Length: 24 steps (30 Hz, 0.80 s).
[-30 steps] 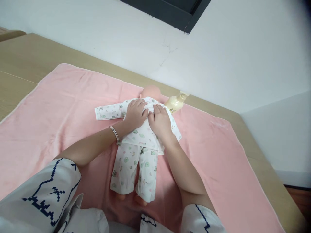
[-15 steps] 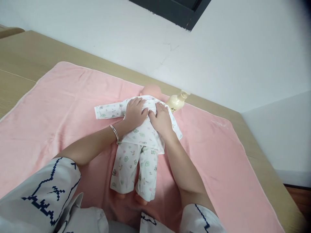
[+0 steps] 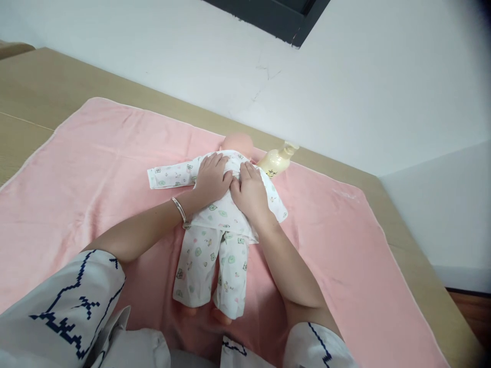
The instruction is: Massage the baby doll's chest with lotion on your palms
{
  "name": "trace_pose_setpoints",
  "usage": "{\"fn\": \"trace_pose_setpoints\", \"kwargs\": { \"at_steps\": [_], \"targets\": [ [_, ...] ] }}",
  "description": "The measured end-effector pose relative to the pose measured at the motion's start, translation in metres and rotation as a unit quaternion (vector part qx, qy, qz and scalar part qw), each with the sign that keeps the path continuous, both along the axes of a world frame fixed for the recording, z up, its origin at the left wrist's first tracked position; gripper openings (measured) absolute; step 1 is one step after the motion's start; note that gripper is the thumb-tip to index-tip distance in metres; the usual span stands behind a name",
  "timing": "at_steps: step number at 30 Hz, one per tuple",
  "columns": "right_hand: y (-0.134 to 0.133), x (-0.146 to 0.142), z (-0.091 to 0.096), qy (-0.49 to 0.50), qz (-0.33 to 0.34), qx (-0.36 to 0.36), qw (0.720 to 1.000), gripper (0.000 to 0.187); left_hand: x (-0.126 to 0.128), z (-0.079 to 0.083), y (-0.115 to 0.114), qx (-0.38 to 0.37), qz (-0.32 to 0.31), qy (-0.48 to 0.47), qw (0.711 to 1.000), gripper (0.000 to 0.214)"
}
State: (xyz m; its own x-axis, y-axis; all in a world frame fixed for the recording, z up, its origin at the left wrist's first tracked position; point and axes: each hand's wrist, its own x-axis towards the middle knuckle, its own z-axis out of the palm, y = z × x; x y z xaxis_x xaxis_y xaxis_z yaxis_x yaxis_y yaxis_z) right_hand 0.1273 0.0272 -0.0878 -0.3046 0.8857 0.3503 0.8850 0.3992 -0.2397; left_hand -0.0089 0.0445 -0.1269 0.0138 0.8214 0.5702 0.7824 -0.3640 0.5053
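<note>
A baby doll (image 3: 215, 217) in white printed pyjamas lies stretched out on a pink blanket (image 3: 126, 153), its head at the far end and its feet toward me. Both my hands rest flat on the upper part of its top. My left hand (image 3: 212, 178) lies on the left side, fingers extended and pointing away from me. Beside it, my right hand (image 3: 251, 193) lies on the right side, the two thumbs close together. The doll's left-hand sleeve is spread out sideways. Its face is not visible.
A cream pump bottle (image 3: 276, 160) lies tilted on the blanket just right of the doll's head. The blanket covers much of a wooden table (image 3: 69, 82). A white wall (image 3: 172, 56) with a dark frame (image 3: 276, 18) rises behind the far edge.
My right hand has shifted slightly left across the doll's top, bringing its thumb nearer my left thumb. My left hand stays in about the same place on the doll.
</note>
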Motion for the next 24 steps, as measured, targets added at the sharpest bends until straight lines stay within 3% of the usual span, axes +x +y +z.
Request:
{"fn": "trace_pose_setpoints", "kwargs": {
  "at_steps": [9, 16, 20, 24],
  "targets": [
    [-0.006, -0.004, 0.000, -0.021, 0.009, -0.012, 1.000, 0.056, -0.003, 0.001, -0.003, 0.040, -0.026, -0.007, 0.999, 0.033],
    [-0.009, -0.008, 0.000, -0.015, -0.003, -0.008, 1.000, 0.055, 0.001, 0.006, -0.011, -0.008, 0.037, -0.006, 0.999, 0.029],
    [-0.006, -0.007, 0.001, -0.029, 0.023, -0.016, 0.999, 0.054, 0.000, 0.007, -0.009, -0.024, 0.032, -0.014, 0.999, 0.032],
    [-0.010, -0.012, -0.006, -0.027, 0.024, 0.021, 0.999, 0.051, -0.003, 0.007, -0.007, -0.011, 0.017, -0.001, 1.000, 0.033]
  ]
}}
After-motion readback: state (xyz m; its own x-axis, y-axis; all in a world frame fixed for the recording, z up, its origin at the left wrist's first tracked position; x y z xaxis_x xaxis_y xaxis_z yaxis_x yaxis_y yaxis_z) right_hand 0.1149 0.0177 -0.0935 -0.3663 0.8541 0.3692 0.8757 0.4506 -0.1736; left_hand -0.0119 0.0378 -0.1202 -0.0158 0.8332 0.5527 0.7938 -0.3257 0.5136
